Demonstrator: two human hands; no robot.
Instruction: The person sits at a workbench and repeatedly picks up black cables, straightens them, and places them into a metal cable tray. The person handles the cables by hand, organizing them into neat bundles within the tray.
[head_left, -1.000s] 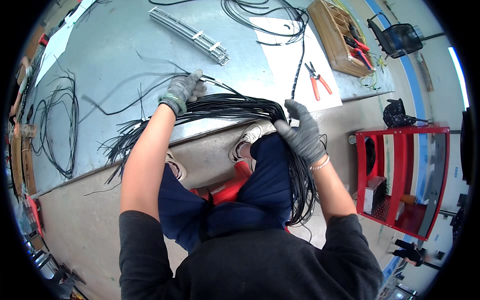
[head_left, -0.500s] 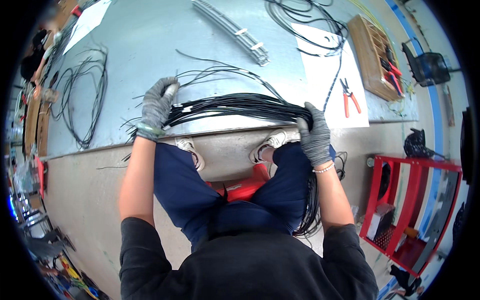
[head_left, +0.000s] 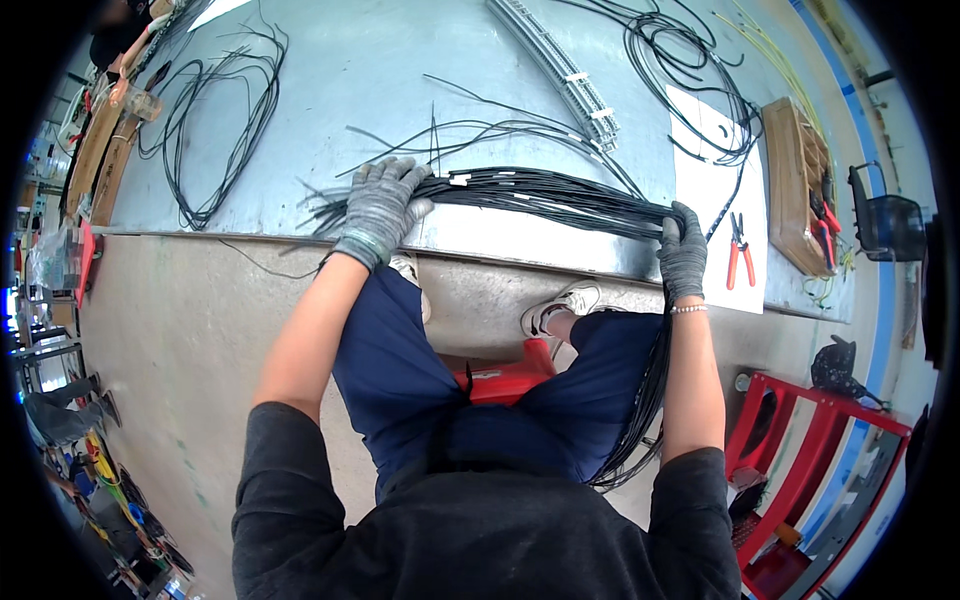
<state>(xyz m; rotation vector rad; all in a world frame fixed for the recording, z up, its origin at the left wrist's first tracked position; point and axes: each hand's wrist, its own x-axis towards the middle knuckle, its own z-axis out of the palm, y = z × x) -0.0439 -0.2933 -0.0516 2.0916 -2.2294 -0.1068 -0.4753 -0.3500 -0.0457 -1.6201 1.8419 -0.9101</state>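
A thick bundle of black cables [head_left: 545,195] with small white labels lies along the near edge of the metal table. My right hand [head_left: 684,255], in a grey glove, is wrapped round its right end, and from there the cables hang down beside my right leg. Over the loose left ends rests my gloved left hand [head_left: 380,208], fingers stretched and thumb apart. A few separate black cables [head_left: 500,127] run loosely behind the bundle. Red-handled pliers [head_left: 739,255] lie on white paper [head_left: 690,185] to the right of my right hand.
Black cable coils lie at the left [head_left: 225,130] and far right [head_left: 690,60] of the table [head_left: 350,60]. A long grey slotted strip [head_left: 560,75] lies between them. At right stand a wooden tool box [head_left: 790,190] and, below, a red cart [head_left: 800,440]. I sit on a red stool [head_left: 510,380].
My left hand has lowered from a raised, pinched pose and flattened onto the cable ends. My right hand keeps its hold. The view has shifted, so the table appears turned.
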